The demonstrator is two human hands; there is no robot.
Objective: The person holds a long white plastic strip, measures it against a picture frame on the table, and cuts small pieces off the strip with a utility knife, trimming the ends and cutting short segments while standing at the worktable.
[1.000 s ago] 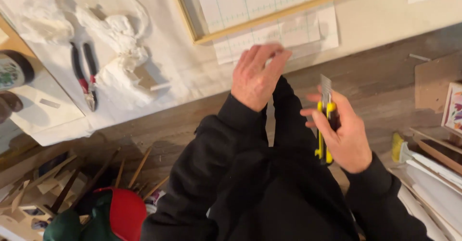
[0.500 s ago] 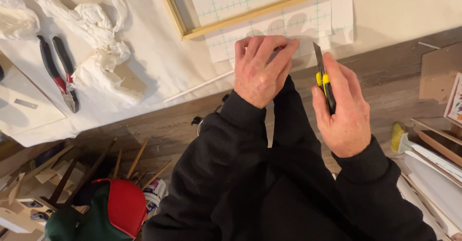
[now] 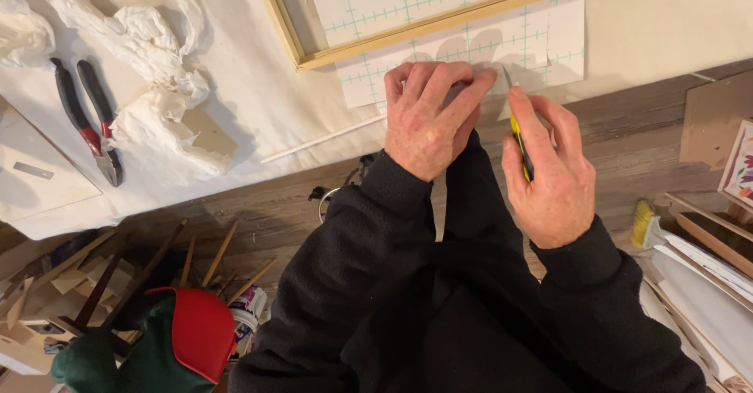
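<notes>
My left hand (image 3: 430, 118) presses down with curled fingers on a white sheet with a green grid (image 3: 471, 52) at the edge of the white-covered table (image 3: 235, 87). My right hand (image 3: 549, 173) grips a yellow and black utility knife (image 3: 519, 138), its blade tip touching the sheet just right of my left fingertips. A wooden frame (image 3: 439, 20) lies on the sheet above both hands. My black sleeves fill the lower middle of the view.
Red-handled pliers (image 3: 88, 118) and crumpled white paper (image 3: 153, 71) lie on the table at left. Wooden sticks (image 3: 196, 263) and a red and green object (image 3: 157, 346) sit lower left. Boards and a yellow brush (image 3: 645, 224) are at right on the wooden floor.
Both hands have moved up to the gridded sheet. My left hand now presses on it, and the knife has come from beside my body to the sheet's edge.
</notes>
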